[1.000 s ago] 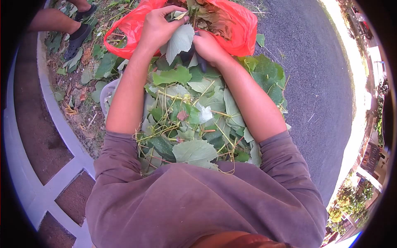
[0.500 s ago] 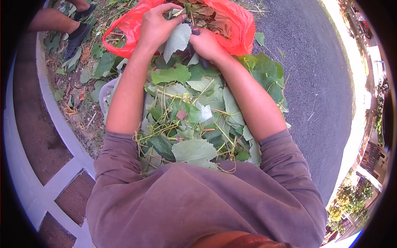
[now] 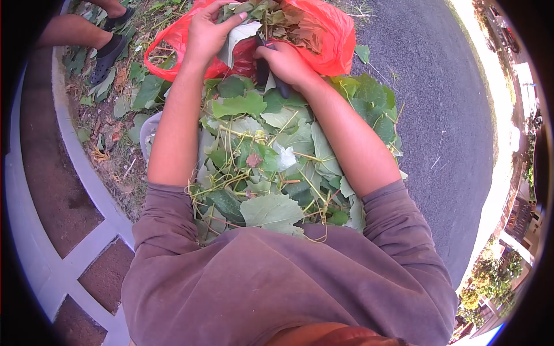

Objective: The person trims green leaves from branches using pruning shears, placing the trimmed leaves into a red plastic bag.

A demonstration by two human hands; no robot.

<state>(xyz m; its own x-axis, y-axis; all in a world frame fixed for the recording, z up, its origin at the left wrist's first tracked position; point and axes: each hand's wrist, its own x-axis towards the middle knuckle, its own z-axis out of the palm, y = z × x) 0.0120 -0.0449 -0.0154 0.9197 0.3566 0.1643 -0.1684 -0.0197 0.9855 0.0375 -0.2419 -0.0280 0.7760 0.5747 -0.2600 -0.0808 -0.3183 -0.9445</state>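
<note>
My left hand [image 3: 209, 33] is closed on a broad leaf [image 3: 238, 36] whose pale underside shows, over the mouth of a red plastic bag [image 3: 334, 37]. Leafy cuttings, some brownish, fill part of that bag. Just to the right, my right hand [image 3: 284, 62] is wrapped round dark-handled pruning shears [image 3: 281, 87]; their blades point up toward the leaf and are partly hard to make out. Between my forearms and against my shirt lies a heap of green leaves [image 3: 268, 213] with thin stems and tendrils.
The pale rim of a container [image 3: 149, 130] shows left of the heap. At upper left, another person's leg and dark clog [image 3: 107, 60] stand among fallen leaves. A concrete kerb [image 3: 75, 161] runs down the left; grey asphalt [image 3: 438, 115] lies to the right.
My left hand has moved slightly up and left with the leaf, away from my right hand. The shears show more clearly now; the right hand has shifted slightly left.
</note>
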